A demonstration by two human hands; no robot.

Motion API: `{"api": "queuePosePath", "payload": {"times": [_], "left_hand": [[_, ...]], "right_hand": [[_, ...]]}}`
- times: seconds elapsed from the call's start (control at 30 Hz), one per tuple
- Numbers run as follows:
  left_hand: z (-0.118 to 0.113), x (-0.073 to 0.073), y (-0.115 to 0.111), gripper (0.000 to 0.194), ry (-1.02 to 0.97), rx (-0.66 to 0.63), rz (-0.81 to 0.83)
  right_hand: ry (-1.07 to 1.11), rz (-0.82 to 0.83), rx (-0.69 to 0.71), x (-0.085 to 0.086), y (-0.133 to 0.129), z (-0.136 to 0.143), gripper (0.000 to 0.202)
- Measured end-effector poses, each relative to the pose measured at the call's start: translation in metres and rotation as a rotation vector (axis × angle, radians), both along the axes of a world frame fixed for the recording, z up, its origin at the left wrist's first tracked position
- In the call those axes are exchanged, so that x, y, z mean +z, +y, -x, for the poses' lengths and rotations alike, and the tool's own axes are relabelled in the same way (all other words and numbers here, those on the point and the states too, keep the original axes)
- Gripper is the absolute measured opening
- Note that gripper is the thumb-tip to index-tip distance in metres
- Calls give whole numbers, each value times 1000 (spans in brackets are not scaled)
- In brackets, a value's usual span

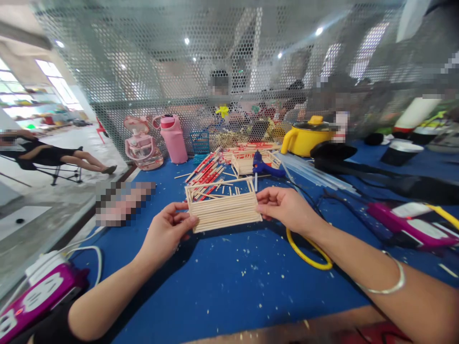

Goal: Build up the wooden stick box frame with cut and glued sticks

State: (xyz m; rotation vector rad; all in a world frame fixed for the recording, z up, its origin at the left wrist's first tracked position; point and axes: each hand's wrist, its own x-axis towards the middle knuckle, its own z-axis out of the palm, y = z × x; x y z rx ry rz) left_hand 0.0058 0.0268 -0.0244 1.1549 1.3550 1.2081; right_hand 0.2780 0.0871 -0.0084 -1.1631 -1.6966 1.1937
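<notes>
A small frame of wooden sticks is held up over the blue table, its slatted side facing me and an open rail along its top. My left hand pinches its left end, thumb in front. At its right end, my right hand grips the corner between thumb and fingers. Just behind lie loose wooden sticks and red-and-white wrapped sticks. A second stick frame rests farther back, with a blue hot glue gun beside it.
Clear glue sticks and a yellow pot are at the back right. Two pink bottles stand back left. Purple power strips lie at both sides, near a yellow cable. Perforated metal mesh rises behind; a person reclines far left.
</notes>
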Motion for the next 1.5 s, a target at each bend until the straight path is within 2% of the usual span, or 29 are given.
{"api": "queuePosePath", "payload": {"times": [0.23,0.43,0.6,0.77,0.93,1.0,1.07,1.17,1.23,1.3,1.4,1.5], "left_hand": [[3,-3,-2,45,39,-12,-15],[0,-1,-4,43,91,9,-35],[2,-1,-5,40,117,34,-61],[2,0,-6,31,157,-30,-67],[3,4,-11,19,198,-142,-95],[5,7,-13,16,232,-188,-100],[7,10,-14,14,259,-235,-96],[8,12,-17,13,243,-312,-73],[7,12,-18,13,206,-355,-53],[6,12,-17,14,157,-352,-50],[7,13,-14,25,65,-265,-45],[10,15,-10,42,-16,-221,29]], "right_hand": [[-20,-17,44,-3,3,0,18],[-75,6,-9,3,-2,3,10],[-34,38,12,6,-5,5,6],[-52,53,120,7,-5,0,19],[-101,176,245,11,1,-8,31],[-128,222,237,11,4,-9,27],[-140,224,162,8,7,-10,20],[-141,140,17,5,14,-11,10],[-181,37,-21,6,20,-11,8],[-343,-113,22,9,26,-9,9],[-678,-308,158,13,35,-2,10],[-790,-347,205,9,38,6,10]]}}
